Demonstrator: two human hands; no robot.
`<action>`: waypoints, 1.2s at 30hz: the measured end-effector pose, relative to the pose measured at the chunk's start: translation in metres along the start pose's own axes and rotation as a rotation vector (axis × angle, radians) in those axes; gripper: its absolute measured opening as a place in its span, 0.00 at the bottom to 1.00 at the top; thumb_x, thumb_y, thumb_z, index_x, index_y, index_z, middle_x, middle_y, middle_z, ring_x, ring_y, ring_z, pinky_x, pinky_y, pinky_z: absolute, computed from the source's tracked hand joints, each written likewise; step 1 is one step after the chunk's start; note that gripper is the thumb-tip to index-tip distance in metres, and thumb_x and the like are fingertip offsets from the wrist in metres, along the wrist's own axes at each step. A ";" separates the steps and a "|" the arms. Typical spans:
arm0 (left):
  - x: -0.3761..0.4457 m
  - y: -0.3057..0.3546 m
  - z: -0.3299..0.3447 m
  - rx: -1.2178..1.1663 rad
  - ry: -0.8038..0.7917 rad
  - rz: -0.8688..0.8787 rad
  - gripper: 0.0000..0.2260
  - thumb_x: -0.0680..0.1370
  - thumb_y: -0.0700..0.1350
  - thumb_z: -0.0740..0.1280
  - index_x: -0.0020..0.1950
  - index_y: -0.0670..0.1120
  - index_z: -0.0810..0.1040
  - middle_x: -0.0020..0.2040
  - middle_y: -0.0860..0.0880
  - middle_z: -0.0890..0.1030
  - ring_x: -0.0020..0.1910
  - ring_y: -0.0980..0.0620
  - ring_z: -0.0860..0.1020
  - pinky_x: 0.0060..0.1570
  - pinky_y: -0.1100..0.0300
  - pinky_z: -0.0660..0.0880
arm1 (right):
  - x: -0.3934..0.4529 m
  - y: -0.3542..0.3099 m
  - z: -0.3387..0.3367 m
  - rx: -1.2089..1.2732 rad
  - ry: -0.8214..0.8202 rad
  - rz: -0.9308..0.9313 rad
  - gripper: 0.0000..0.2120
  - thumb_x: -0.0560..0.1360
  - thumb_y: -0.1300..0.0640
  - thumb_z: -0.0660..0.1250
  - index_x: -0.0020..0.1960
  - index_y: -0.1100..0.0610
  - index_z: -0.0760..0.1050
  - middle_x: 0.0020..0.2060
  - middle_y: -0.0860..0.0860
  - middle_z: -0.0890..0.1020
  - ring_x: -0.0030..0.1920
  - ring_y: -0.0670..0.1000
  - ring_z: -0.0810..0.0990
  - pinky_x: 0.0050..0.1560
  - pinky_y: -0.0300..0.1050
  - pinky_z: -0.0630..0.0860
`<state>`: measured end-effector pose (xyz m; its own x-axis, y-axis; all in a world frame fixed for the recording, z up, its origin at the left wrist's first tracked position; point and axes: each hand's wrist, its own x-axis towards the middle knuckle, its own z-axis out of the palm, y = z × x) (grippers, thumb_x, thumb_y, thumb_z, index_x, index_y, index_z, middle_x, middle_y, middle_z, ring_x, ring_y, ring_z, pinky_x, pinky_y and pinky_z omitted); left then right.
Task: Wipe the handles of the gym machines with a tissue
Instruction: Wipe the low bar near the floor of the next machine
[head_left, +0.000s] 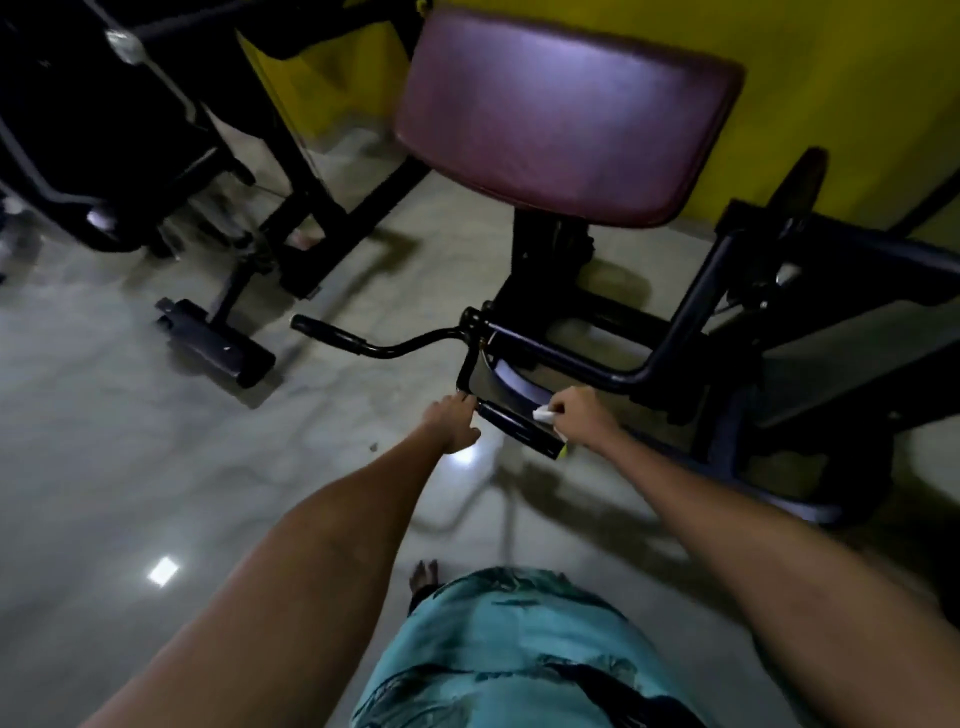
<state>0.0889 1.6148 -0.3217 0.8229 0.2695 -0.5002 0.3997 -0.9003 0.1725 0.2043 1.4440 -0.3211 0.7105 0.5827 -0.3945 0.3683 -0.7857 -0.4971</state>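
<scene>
No brand or writing could be read on any of the equipment; the floor (130, 467) was pale, glossy stone that mirrored the ceiling lights, and the wall (857, 78) behind the machines was yellow; a maroon padded rest (561, 109) stood on a black frame (727, 291) in the middle of the room, with a second dark machine (104, 130) off to the left. The person stood over the frame with both arms stretched forward and down; the left hand (453, 422) gripped the bent black bar just above the near handle (519, 430), its fingers curled round the metal; the right hand (582, 418) lay on the far side of that same handle, its fingers pinching a small white tissue (543, 414) against the black grip, near its upper end. The other handle (327, 333) stuck out to the left, well apart from both hands; a teal patterned garment (519, 649) and a bare foot (423, 574) showed below the arms.
</scene>
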 end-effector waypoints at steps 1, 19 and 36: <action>0.005 -0.008 0.000 0.020 -0.001 0.028 0.24 0.78 0.47 0.62 0.72 0.41 0.62 0.72 0.41 0.64 0.69 0.42 0.65 0.66 0.50 0.65 | 0.001 0.000 0.006 0.042 0.030 0.059 0.19 0.69 0.51 0.68 0.32 0.66 0.71 0.35 0.64 0.80 0.42 0.59 0.82 0.38 0.50 0.76; 0.078 -0.071 0.046 0.123 0.094 0.451 0.29 0.76 0.49 0.64 0.74 0.42 0.60 0.73 0.44 0.62 0.75 0.46 0.56 0.71 0.51 0.53 | -0.017 -0.017 0.104 0.068 0.461 0.250 0.17 0.70 0.64 0.58 0.54 0.61 0.81 0.53 0.57 0.81 0.52 0.60 0.76 0.53 0.47 0.74; 0.079 -0.066 0.052 0.139 -0.080 0.360 0.42 0.76 0.53 0.66 0.77 0.42 0.40 0.78 0.48 0.41 0.76 0.49 0.37 0.67 0.41 0.61 | -0.026 -0.022 0.132 -0.265 0.388 0.336 0.30 0.74 0.66 0.57 0.74 0.66 0.54 0.73 0.61 0.61 0.74 0.56 0.57 0.74 0.49 0.40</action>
<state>0.1063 1.6773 -0.4164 0.8642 -0.0942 -0.4943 0.0286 -0.9716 0.2351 0.0985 1.4742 -0.4020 0.9638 0.2130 -0.1601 0.1869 -0.9687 -0.1633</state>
